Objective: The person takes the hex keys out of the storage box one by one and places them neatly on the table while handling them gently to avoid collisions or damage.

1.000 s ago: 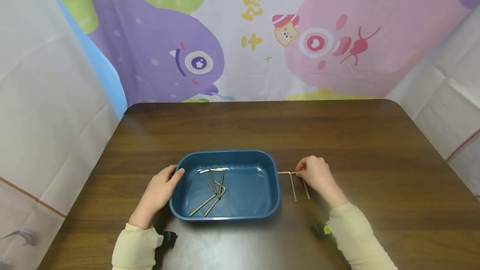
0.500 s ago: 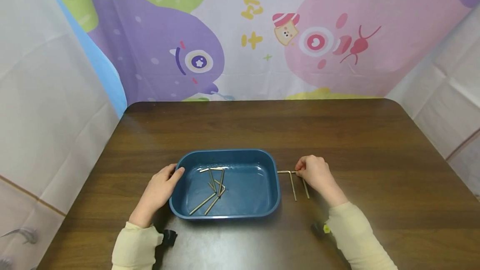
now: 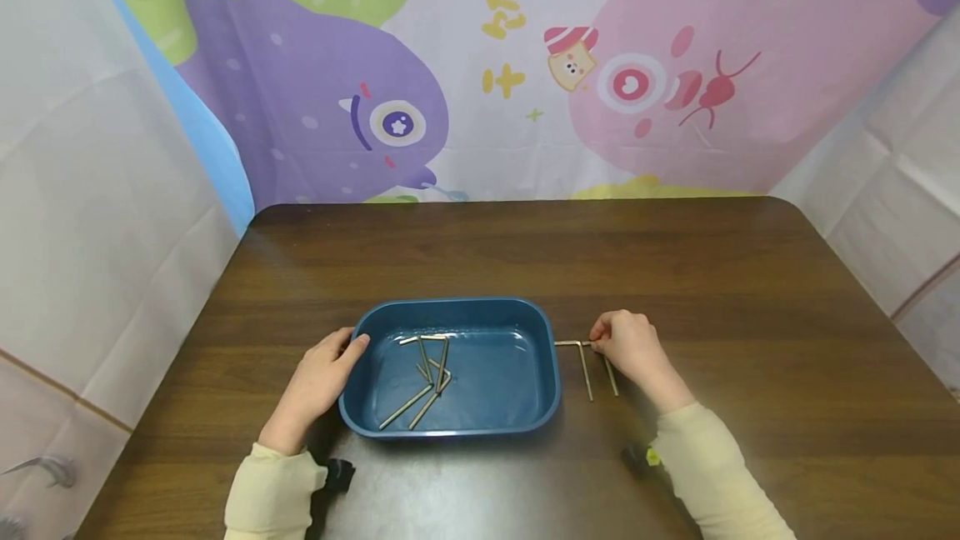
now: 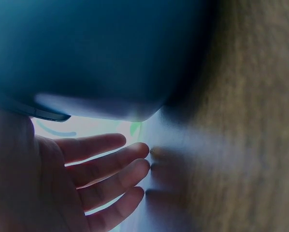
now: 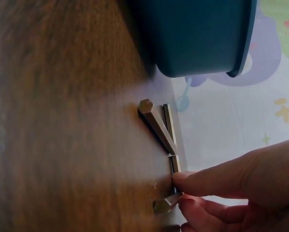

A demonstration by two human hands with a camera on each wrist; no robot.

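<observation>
My left hand (image 3: 313, 386) rests at the left end of a blue rectangular tray (image 3: 510, 390), thumb laid over the rim. In the left wrist view its other fingers (image 4: 113, 179) stretch out below the tray wall, tips at the table. Several L-shaped hex keys (image 3: 405, 408) lie crossed inside the tray's left half. To the right of the tray, my right hand (image 3: 633, 348) pinches a hex key (image 3: 612, 380) at table level between thumb and fingers. Another hex key (image 3: 586, 375) lies beside it, its short arm pointing to the tray.
Beneath everything is a dark wooden table (image 3: 480, 252). A curtain (image 3: 495, 148) with cartoon figures hangs along its far edge. Small dark devices, one black (image 3: 340, 476), sit by both sleeves.
</observation>
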